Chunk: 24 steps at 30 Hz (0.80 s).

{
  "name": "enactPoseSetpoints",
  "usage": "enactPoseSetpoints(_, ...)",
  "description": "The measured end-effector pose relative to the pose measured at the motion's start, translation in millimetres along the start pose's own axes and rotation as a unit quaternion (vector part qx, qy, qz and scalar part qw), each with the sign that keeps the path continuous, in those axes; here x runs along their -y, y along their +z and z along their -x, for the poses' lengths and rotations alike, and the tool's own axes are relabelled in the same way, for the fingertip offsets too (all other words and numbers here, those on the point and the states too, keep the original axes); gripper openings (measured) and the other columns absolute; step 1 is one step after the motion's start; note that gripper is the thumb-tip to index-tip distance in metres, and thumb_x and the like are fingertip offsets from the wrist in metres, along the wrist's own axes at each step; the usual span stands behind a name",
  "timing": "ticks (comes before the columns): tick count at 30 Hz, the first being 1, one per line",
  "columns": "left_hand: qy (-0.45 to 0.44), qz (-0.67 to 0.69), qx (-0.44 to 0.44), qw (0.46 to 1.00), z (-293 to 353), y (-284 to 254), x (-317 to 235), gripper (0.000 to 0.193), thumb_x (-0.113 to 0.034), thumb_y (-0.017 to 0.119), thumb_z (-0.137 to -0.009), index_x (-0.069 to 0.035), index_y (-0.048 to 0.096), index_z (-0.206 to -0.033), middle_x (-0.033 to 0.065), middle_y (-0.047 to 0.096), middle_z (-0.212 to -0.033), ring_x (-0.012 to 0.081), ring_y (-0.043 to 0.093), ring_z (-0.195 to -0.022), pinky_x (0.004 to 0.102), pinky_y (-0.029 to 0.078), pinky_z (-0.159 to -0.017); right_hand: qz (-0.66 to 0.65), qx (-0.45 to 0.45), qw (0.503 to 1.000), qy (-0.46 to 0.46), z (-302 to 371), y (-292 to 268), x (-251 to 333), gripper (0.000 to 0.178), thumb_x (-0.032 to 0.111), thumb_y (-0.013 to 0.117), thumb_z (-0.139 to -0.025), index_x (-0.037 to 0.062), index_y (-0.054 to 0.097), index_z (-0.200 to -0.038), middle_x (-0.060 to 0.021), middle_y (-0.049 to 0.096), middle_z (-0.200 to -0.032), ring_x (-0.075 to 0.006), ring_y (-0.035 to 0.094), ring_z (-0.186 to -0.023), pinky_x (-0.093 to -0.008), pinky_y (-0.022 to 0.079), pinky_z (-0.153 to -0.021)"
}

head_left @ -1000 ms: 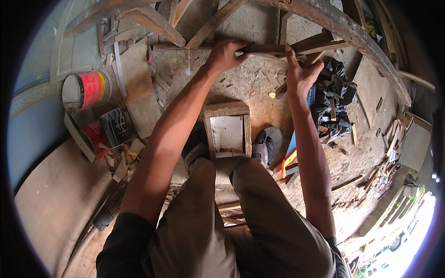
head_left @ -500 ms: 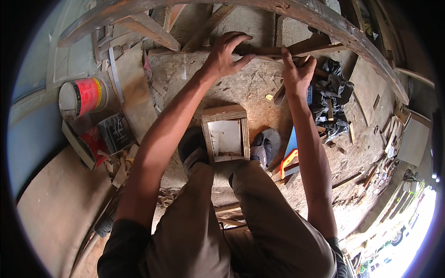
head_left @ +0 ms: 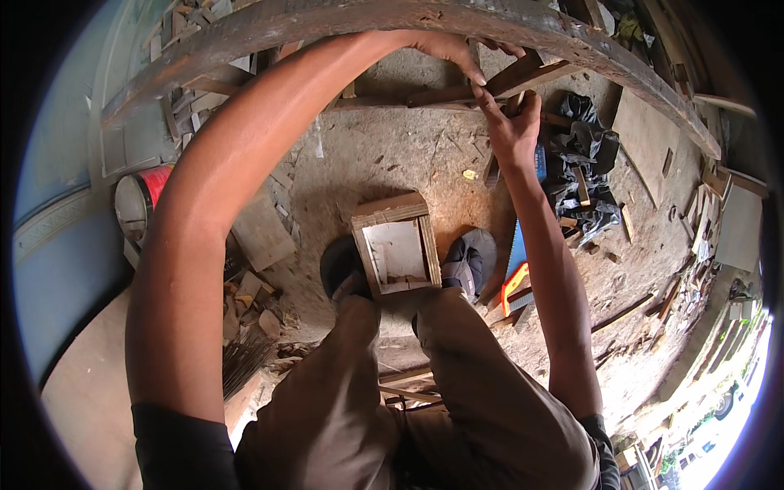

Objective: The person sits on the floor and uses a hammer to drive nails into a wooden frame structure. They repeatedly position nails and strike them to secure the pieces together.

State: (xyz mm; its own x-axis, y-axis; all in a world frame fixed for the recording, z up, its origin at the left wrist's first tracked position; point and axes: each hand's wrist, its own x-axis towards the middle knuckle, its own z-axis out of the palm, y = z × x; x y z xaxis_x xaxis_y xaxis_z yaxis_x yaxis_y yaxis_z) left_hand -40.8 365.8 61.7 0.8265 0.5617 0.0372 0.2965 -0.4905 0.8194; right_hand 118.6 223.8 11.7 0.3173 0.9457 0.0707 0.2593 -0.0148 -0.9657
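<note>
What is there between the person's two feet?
The head view shows a rectangular wooden frame, whitish inside, between the left foot and the right foot.

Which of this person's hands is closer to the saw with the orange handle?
Right. The right hand is just beyond the saw's far blade end; the left hand is farther away, higher in the picture, beside the long beam.

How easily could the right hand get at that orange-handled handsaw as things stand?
Probably yes: the right forearm hides part of the handsaw, but its orange handle looks uncovered. The right hand, up at the wooden strip, would need to draw back first.
</note>
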Motion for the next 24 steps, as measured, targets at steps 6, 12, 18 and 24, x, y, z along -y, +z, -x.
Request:
enactPoseSetpoints(6,-0.019,-0.012,0.043,0.999,-21.0,7.6,-6.6,0.066,-0.038,0.079,-0.078,-0.016,0.054,-0.135,0.0072,0.058,-0.133,0.0271,0.052,-0.127,0.0450,0.041,-0.110,-0.025,0.007,0.999,-0.022,-7.1,-1.1,-23.8,0.062,0.029,0.089,-0.074,-0.0070,0.047,-0.103,-0.0125,0.063,-0.094,-0.0151,0.059,-0.083,-0.0275,0.050,-0.072)
enactPoseSetpoints(12,-0.037,-0.016,0.063,0.997,-16.9,12.4,1.4,0.068,-0.039,0.080,-0.077,-0.014,0.054,-0.135,0.0083,0.058,-0.133,0.0271,0.052,-0.127,0.0443,0.042,-0.110,0.037,0.023,0.999,-0.003,-7.3,-6.9,-14.9,0.071,0.037,0.091,-0.068,-0.0069,0.048,-0.102,-0.0114,0.061,-0.091,-0.0146,0.058,-0.080,-0.0280,0.051,-0.069)
enactPoseSetpoints(18,-0.045,-0.006,0.076,0.996,-14.6,12.5,5.8,0.070,-0.040,0.082,-0.076,-0.012,0.055,-0.135,0.0094,0.057,-0.134,0.0271,0.052,-0.127,0.0436,0.043,-0.110,0.069,0.007,0.998,0.008,3.8,-13.6,-11.8,0.063,0.034,0.089,-0.071,-0.0053,0.051,-0.101,-0.0080,0.058,-0.083,-0.0134,0.053,-0.074,-0.0295,0.048,-0.065)
enactPoseSetpoints(24,0.000,0.097,0.120,0.988,-19.0,24.1,55.2,0.074,-0.042,0.083,-0.075,-0.007,0.054,-0.134,0.0121,0.057,-0.133,0.0269,0.054,-0.125,0.0413,0.045,-0.109,0.186,0.054,0.981,-0.004,119.0,-47.3,27.7,0.038,0.015,0.058,-0.096,-0.0037,0.048,-0.128,-0.0123,0.058,-0.086,-0.0175,0.054,-0.071,-0.0303,0.046,-0.064)
